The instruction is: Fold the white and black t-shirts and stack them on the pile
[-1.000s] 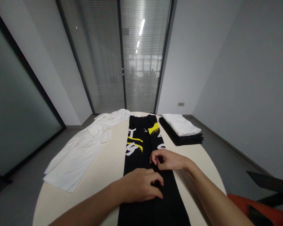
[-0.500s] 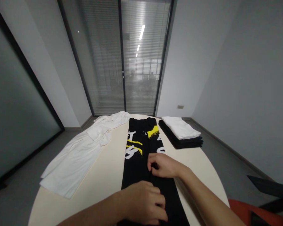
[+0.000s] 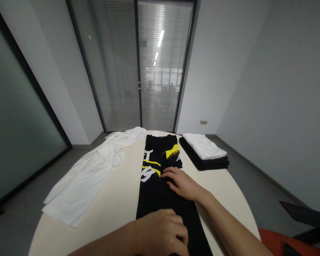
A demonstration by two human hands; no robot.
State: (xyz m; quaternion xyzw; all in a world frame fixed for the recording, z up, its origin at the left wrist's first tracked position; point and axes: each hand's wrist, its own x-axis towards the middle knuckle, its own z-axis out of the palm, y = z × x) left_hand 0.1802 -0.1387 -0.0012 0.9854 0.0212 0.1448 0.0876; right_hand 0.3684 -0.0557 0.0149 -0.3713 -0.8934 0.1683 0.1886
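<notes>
A black garment (image 3: pixel 152 195) with white lettering and yellow marks lies in a long, narrow folded strip down the middle of the table. My right hand (image 3: pixel 182 183) rests on its right half, just below the print, fingers apart and pointing left. Nearer to me, my left hand (image 3: pixel 162 231) is over the lower part of the garment with its fingers curled. Its fingertips are partly hidden, and whether it pinches the cloth does not show.
White clothing (image 3: pixel 80 181) lies spread along the left side of the round table (image 3: pixel 112 209). At the right stands a stack of folded black clothes (image 3: pixel 202 165) with a white folded one (image 3: pixel 204 146) on top. A red chair (image 3: pixel 277 243) is at the lower right.
My right hand has opened from a curled shape and moved slightly left and up. The garment's right edge near the print now lies further in. My left hand has shifted slightly.
</notes>
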